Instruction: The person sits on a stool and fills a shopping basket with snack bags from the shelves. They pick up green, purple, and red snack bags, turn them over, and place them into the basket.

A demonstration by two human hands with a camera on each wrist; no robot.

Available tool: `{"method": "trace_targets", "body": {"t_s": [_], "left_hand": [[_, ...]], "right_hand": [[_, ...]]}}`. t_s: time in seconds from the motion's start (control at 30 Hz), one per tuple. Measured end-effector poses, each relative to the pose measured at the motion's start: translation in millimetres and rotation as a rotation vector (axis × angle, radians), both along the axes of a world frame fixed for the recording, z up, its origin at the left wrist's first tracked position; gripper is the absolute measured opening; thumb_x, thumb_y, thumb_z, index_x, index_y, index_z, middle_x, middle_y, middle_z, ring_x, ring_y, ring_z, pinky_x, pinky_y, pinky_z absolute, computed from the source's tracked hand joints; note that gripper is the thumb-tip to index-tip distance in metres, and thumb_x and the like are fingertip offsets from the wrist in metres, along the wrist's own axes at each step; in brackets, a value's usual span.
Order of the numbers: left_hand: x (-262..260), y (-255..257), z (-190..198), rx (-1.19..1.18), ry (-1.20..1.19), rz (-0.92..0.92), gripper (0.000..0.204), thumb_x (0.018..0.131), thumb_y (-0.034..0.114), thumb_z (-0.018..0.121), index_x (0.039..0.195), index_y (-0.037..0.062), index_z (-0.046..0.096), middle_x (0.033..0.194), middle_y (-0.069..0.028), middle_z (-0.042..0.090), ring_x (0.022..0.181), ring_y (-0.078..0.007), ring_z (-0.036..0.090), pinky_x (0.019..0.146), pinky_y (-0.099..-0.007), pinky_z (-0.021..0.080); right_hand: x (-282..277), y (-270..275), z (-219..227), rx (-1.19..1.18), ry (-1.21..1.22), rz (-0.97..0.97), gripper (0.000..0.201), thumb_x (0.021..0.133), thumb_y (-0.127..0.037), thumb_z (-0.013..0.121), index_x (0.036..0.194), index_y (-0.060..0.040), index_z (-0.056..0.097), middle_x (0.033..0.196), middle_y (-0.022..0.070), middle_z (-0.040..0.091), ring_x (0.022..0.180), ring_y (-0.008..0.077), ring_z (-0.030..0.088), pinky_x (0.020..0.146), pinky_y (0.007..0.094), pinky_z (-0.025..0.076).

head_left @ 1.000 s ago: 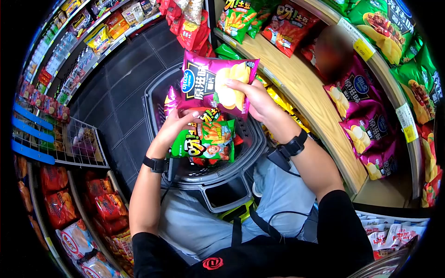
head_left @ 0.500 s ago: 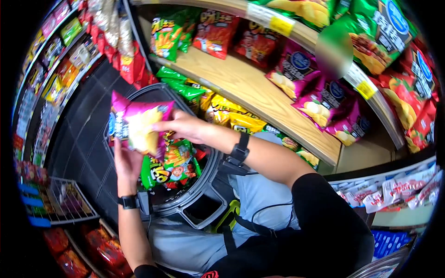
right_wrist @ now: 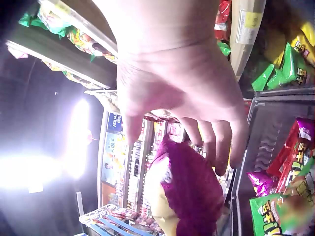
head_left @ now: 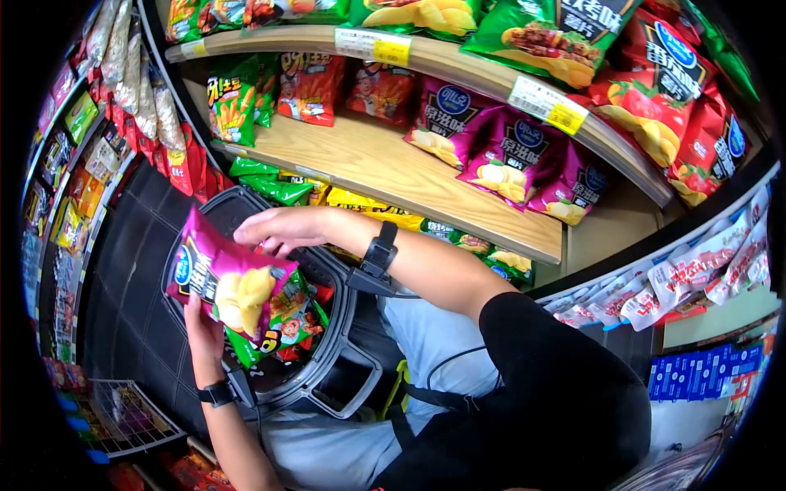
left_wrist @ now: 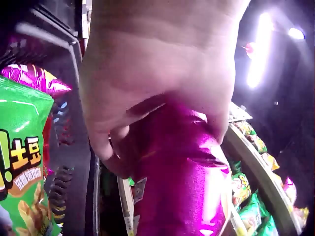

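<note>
My left hand (head_left: 205,331) grips a purple bag of potato chips (head_left: 239,282), thumb and fingers around its lower end. The left wrist view shows the shiny purple bag (left_wrist: 182,182) bulging out beneath the palm. At the bag's upper side my right hand (head_left: 282,229) hovers with loosely bent fingers; in the right wrist view its fingers (right_wrist: 222,147) are spread and the bag (right_wrist: 194,196) lies beyond them. Below is a dark shopping basket (head_left: 348,307). In it lie a green snack bag (head_left: 246,350), red bags and another purple bag (left_wrist: 34,78).
A wooden shelf (head_left: 360,168) to the right carries green, red and purple snack bags (head_left: 512,159). Yellow bags (head_left: 368,206) stand below it. Small packets (head_left: 655,303) hang at the far right. A wire rack (head_left: 131,417) is at lower left, on dark floor tiles (head_left: 123,270).
The head view has swung toward the right-hand shelf. My right hand, which pinched the purple bag before, has let go and moved off it. The left hand now holds the bag.
</note>
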State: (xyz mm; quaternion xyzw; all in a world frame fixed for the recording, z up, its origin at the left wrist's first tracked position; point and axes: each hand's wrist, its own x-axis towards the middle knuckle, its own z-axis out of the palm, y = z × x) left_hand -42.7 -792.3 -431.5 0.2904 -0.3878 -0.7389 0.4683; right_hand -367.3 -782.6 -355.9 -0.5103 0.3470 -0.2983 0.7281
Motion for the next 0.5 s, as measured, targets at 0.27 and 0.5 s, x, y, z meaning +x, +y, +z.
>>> {"method": "trace_targets", "body": {"t_s": [0.27,0.5], "left_hand": [[-10.5,11.0,2.6,-0.116,-0.112,-0.068,0.053,0.106,0.028,0.059,0.149,0.0000,0.046,0.143,-0.0125,0.061,0.129,-0.0224,0.061,0.113,-0.0390,0.045],[-28.7,20.1,26.5,-0.048,0.130,-0.164,0.073,0.109,0.061,0.036,0.155,0.0043,0.045,0.151,-0.0121,0.056,0.139,-0.0264,0.053,0.117,-0.0439,0.039]], "right_hand": [[32.4,13.6,-12.9,-0.073,0.041,0.028,0.057,0.086,-0.032,0.085,0.129,-0.0012,0.063,0.113,0.0084,0.074,0.098,0.0171,0.072,0.084,0.0334,0.059],[12.0,33.8,18.7,-0.065,-0.127,-0.214,0.036,0.089,-0.026,0.080,0.110,0.0015,0.072,0.101,0.0080,0.077,0.085,0.0150,0.073,0.079,0.0294,0.059]]}}
